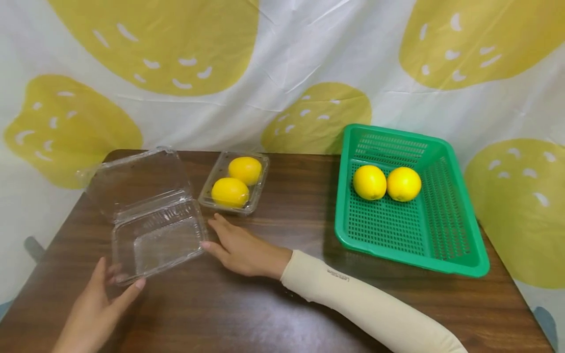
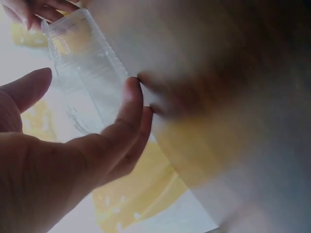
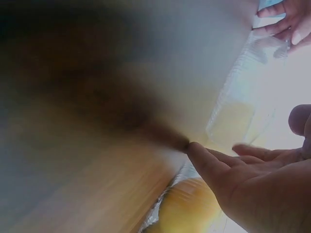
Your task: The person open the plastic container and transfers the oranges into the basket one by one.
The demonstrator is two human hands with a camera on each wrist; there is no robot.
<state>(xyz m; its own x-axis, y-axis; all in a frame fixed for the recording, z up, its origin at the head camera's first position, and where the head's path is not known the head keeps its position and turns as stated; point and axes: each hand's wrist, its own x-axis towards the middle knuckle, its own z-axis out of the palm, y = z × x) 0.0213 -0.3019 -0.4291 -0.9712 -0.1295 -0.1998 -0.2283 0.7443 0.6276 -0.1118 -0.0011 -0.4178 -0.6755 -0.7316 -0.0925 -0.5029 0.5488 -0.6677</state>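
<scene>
An open, see-through plastic clamshell box point(image 1: 167, 245) lies on the left of the table, its lid point(image 1: 137, 181) folded back away from me. Nothing is inside it. My left hand point(image 1: 94, 309) is at its near left corner, thumb and fingers spread apart around the corner. At the right side is my right hand point(image 1: 244, 250), fingers extended, the thumb tip at the rim; in the right wrist view its fingertips come down to the table. Behind that hand stands a closed clear clamshell box point(image 1: 254, 202) with two yellow, lemon-like fruits point(image 1: 229, 192) in it.
A green slotted plastic basket point(image 1: 410, 261) stands on the right, with two yellow round fruits point(image 1: 370, 182) at its left side. The brown wooden table point(image 1: 291, 196) meets a white cloth point(image 1: 300, 44) printed with large yellow lemons at its back edge.
</scene>
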